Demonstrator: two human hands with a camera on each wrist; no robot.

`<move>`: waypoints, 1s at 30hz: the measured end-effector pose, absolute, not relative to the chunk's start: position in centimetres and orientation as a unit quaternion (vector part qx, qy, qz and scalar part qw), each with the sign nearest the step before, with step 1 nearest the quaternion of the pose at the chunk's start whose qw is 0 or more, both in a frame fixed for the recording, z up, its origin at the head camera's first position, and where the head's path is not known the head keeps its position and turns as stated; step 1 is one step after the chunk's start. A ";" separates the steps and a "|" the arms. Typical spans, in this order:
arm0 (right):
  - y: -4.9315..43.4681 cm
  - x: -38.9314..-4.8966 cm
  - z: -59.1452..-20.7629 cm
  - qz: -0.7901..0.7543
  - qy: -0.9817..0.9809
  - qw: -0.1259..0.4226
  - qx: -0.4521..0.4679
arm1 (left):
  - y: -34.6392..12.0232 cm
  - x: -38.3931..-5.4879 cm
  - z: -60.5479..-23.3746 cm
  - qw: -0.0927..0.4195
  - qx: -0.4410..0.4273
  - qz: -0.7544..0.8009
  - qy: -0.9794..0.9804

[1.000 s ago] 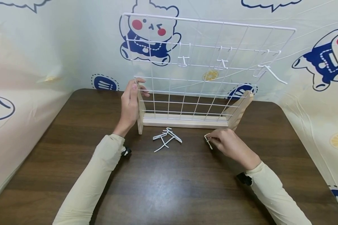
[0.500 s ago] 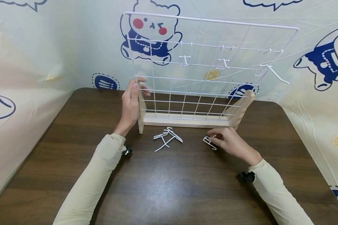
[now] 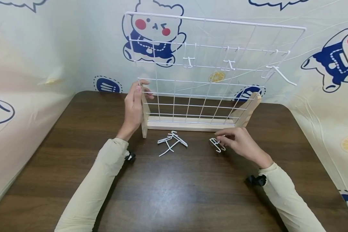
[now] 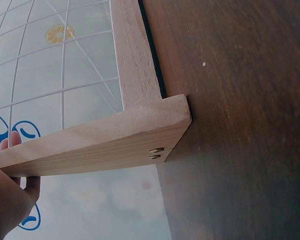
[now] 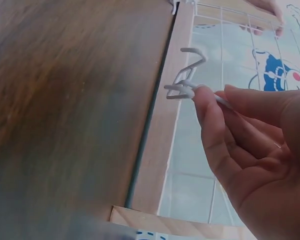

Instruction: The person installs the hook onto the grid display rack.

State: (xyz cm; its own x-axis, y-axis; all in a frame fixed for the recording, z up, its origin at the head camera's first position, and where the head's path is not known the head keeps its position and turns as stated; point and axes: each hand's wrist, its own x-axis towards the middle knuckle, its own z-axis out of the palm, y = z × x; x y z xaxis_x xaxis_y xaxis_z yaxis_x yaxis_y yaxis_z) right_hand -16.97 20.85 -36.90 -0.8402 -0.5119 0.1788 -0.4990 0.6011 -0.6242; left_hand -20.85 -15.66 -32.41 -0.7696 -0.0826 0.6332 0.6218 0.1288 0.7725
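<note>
My left hand grips the left wooden side piece of a white wire grid rack, thumb in front and fingers behind. In the left wrist view that side piece has two metal screw heads near its foot. Low over the table, by the rack's right front, my right hand pinches a white wire hook. The right wrist view has the hook's shaft between thumb and fingers, its bent mounting end pointing away from the hand. Fingers cover part of the shaft.
Several loose white hooks lie in a pile before the rack. Three hooks hang on an upper grid wire, one of them a long hook at the right. A wooden base bar joins the sides on the brown table. Behind is a patterned cloth.
The right hand has turned the pinched hook, so its two bent ends now show towards the front. That hand has risen slightly. The left hand keeps its grip on the side piece.
</note>
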 end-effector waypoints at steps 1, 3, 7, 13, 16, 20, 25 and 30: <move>20.8 -17.0 -36.8 -0.351 0.893 0.008 -0.281 | -15.7 -20.9 -32.4 0.280 -0.193 -0.631 -0.697; 20.7 -16.9 -36.7 -0.361 0.891 0.008 -0.275 | -15.7 -20.9 -32.5 0.281 -0.192 -0.631 -0.697; 20.6 -16.7 -36.3 -0.375 0.888 0.010 -0.266 | -15.6 -20.9 -32.5 0.282 -0.193 -0.631 -0.696; 20.6 -16.4 -35.7 -0.387 0.883 0.020 -0.264 | -15.5 -20.9 -32.5 0.284 -0.197 -0.629 -0.696; 20.6 -16.2 -35.4 -0.370 0.890 0.010 -0.266 | -15.4 -20.9 -32.5 0.283 -0.196 -0.629 -0.697; 20.4 -15.9 -34.9 -0.325 0.903 -0.035 -0.278 | -15.4 -20.9 -32.5 0.283 -0.196 -0.626 -0.699; 20.2 -15.5 -34.6 -0.282 0.911 -0.078 -0.292 | -15.5 -21.0 -32.6 0.283 -0.196 -0.626 -0.699; 20.0 -15.7 -35.4 -0.262 0.912 -0.052 -0.312 | -15.5 -21.0 -32.6 0.284 -0.198 -0.627 -0.698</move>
State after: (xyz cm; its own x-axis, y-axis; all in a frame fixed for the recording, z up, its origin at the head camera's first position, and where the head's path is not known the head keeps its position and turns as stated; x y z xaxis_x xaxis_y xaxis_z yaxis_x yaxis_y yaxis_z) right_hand -15.69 19.96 -35.37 -0.8004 -0.5415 0.2573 -0.5955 0.6689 -0.4448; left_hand -21.04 -15.49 -32.56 -0.7604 -0.0796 0.6446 0.6322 0.1364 0.7627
